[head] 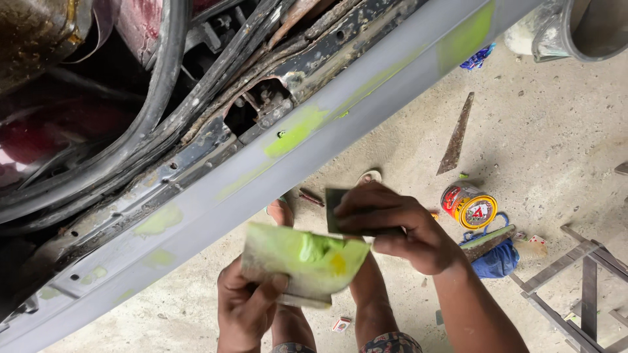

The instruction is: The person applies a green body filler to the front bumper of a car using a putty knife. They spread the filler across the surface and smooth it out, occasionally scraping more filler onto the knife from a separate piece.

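Left hand (245,307) closed around near edge of a flat mixing board (302,261), thumb clamped on top, fingers curled beneath. Board smeared pale green, a raised lump of green filler (314,247) near centre, one small yellow dab toward 4 o'clock of it. Board tilted, long axis running roughly 8 to 2 o'clock, far corner toward right hand. Right hand (399,225) pinched shut on a thin dark spreader blade (337,209), fingers bunched over top edge; blade pointing toward 9 o'clock, its lower edge just above the board, possibly touching, hard to tell. Both at lower centre of view, above bare concrete floor (523,137). Grey primed sill panel (275,176) crossing the view from 8 to 1 o'clock, patched with green filler spots. Red and yellow tin (468,206) at 3 o'clock of right hand, blue cloth (495,261) just below it.
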